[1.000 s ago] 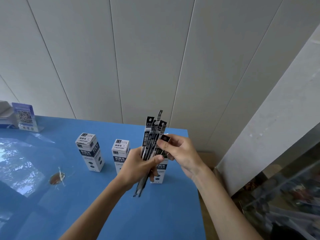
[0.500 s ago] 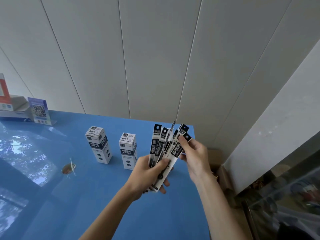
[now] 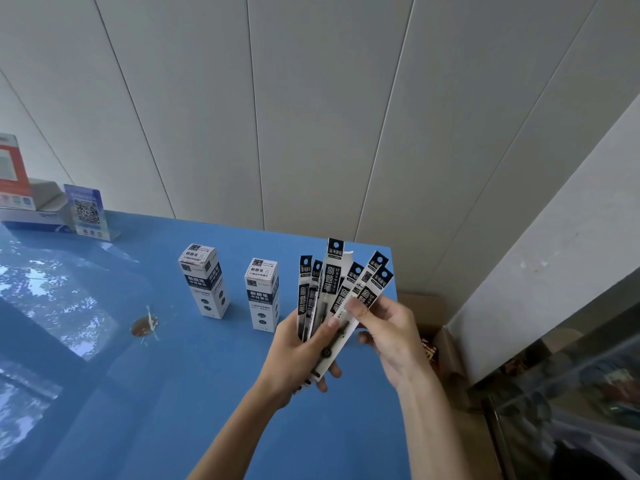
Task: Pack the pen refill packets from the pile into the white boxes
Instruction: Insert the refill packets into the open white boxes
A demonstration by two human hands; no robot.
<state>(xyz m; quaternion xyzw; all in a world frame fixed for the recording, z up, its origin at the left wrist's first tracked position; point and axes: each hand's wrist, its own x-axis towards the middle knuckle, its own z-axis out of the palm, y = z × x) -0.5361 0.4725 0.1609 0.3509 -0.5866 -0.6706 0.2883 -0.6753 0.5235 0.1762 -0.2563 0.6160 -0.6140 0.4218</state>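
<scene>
From where I stand, the left hand (image 3: 298, 351) grips the lower ends of a fan of long, narrow black-and-white pen refill packets (image 3: 337, 292), thumb pressed across their front, held up above the glossy blue surface (image 3: 173, 393). The right hand (image 3: 388, 336) pinches the rightmost packet partway up, between thumb and forefinger. The step looks like squaring or counting the fan before boxing it. To do it well, I would slide the splayed tops together against the left thumb, so that the bundle goes in as one flat stack. Two tall white printed cardboard boxes (image 3: 205, 282) (image 3: 262, 294) stand upright just behind the hands, both with their top flaps seemingly closed, so one needs opening first. A loose grip may let packets slip off the near corner, towards the brown carton (image 3: 436, 323) below.
</scene>
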